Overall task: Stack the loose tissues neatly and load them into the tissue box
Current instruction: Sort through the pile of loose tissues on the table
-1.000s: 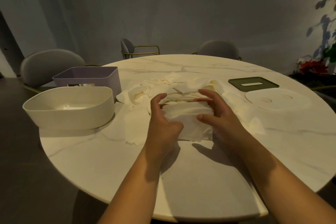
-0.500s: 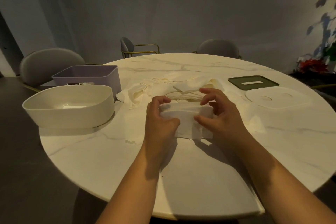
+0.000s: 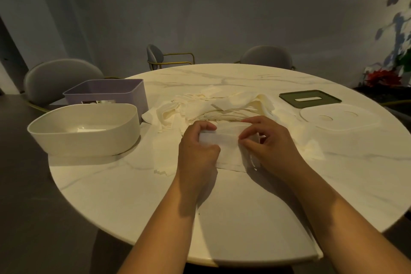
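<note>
Marble, round and white, forms your surface (image 3: 222, 218), ringed by grey padded chairs (image 3: 60, 75) before a bare grey wall. On your left stand a cream oval plastic tissue box (image 3: 84, 138) and a lilac rectangular bin (image 3: 133, 93). On your right lie a dark green slotted lid (image 3: 310, 99) and a white oval lid (image 3: 338, 117). Heaped loose white tissues (image 3: 222, 104) sit just beyond your hands. Your left hand (image 3: 198, 149) grips one end of a folded white tissue (image 3: 222, 138), and your right hand (image 3: 269, 140) pinches the other. A second ago your right fingers lay spread; they've since curled in.
</note>
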Demonstrator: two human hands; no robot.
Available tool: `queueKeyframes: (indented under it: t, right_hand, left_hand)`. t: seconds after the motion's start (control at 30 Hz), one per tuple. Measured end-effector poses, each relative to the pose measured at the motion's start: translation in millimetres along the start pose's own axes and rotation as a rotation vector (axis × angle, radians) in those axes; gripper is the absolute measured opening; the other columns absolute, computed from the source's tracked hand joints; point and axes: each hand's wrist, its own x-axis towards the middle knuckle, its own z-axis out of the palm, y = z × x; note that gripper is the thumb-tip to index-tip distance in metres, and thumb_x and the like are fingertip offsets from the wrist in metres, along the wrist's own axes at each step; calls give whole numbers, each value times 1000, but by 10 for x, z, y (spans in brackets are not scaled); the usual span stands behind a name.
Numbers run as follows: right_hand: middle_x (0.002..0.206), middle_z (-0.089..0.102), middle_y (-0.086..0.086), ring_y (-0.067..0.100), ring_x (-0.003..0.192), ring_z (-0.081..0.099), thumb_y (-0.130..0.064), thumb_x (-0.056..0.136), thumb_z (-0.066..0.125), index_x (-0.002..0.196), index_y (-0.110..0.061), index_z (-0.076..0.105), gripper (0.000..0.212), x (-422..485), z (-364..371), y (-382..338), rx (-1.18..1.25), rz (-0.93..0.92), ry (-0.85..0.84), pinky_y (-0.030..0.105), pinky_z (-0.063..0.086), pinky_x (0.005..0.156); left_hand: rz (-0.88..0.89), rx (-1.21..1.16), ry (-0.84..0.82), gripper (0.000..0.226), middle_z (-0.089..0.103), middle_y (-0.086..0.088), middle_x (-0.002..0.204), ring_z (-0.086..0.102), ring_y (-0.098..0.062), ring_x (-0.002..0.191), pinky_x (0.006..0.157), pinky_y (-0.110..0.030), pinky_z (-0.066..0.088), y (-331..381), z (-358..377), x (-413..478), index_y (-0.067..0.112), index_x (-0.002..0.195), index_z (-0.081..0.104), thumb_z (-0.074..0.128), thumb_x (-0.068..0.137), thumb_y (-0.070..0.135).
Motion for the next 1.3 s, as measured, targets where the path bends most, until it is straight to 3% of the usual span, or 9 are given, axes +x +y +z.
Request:
queueKeyframes:
  t: [0.23, 0.47, 0.63, 0.73, 0.87, 0.97, 1.07, 1.2, 1.3]
  right_hand:
    - [116, 50, -17, 8, 93, 57, -17, 73, 79, 82, -32, 64, 23, 11, -41, 58, -19, 87, -43, 10, 44, 73]
    - [126, 51, -8, 7, 106, 48, -11, 85, 67, 76, -22, 63, 15, 18, -29, 59, -27, 94, -64, 20, 42, 90]
    - [128, 52, -10, 7, 101, 51, -11, 92, 57, 82, -22, 56, 15, 15, -23, 61, 14, 59, -6, 10, 41, 81]
    - [126, 52, -14, 6, 94, 56, -11, 94, 54, 83, -23, 55, 16, 24, -26, 67, 108, 92, 32, 9, 45, 74]
    - [128, 56, -11, 9, 98, 59, -12, 96, 51, 93, -16, 55, 6, 21, -24, 47, 304, 159, 79, 25, 52, 87]
    - [131, 54, -9, 12, 104, 56, -14, 97, 49, 96, -18, 54, 6, 20, -41, 5, 310, 141, 67, 20, 51, 83]
    - [132, 51, -9, 15, 110, 55, -15, 93, 57, 104, -29, 51, 19, 20, -74, -38, 402, 147, 52, 22, 54, 83]
    - [125, 47, -14, 13, 106, 55, -12, 79, 74, 130, -36, 37, 67, -11, -83, -14, 406, 186, -96, 16, 52, 72]
    - [120, 54, -9, 15, 106, 57, -1, 78, 72, 127, -32, 45, 64, -33, -65, 0, 399, 143, -106, 15, 55, 69]
  left_hand:
    - [10, -19, -32, 31, 57, 8, 90, 55, 4, 74, 54, -2, 40, -24, -9, 0, 9, 94, 58, 53, 79, -17]
    - [50, -38, -37, 34, 54, 2, 87, 50, -5, 77, 58, -3, 41, -23, 4, -13, 3, 92, 55, 44, 74, -23]
    - [71, 103, -48, 33, 55, 9, 82, 52, -7, 75, 56, -9, 42, -119, -30, 64, 18, 89, 55, 58, 73, -10]
    - [72, 125, -37, 34, 56, 16, 81, 55, 1, 70, 57, -10, 44, -156, -35, 85, 27, 86, 53, 62, 75, -5]
    - [108, 84, -26, 41, 55, 15, 84, 52, 13, 69, 59, -6, 43, -158, -20, 67, 26, 88, 50, 58, 75, -12]
    - [101, 23, -55, 51, 52, 16, 91, 51, 20, 76, 61, -5, 46, -127, -10, 46, 25, 96, 50, 54, 74, -21]
    - [73, -88, -107, 60, 51, 11, 99, 55, 13, 81, 55, -5, 46, -55, -2, 5, 15, 113, 48, 46, 72, -29]
    - [111, -122, -145, 66, 55, 8, 105, 60, 4, 89, 59, -7, 47, -80, -32, 17, 17, 118, 47, 46, 71, -29]
    - [144, -119, -137, 69, 57, 10, 107, 58, -6, 98, 66, -9, 49, -125, -47, 45, 21, 118, 47, 50, 68, -28]
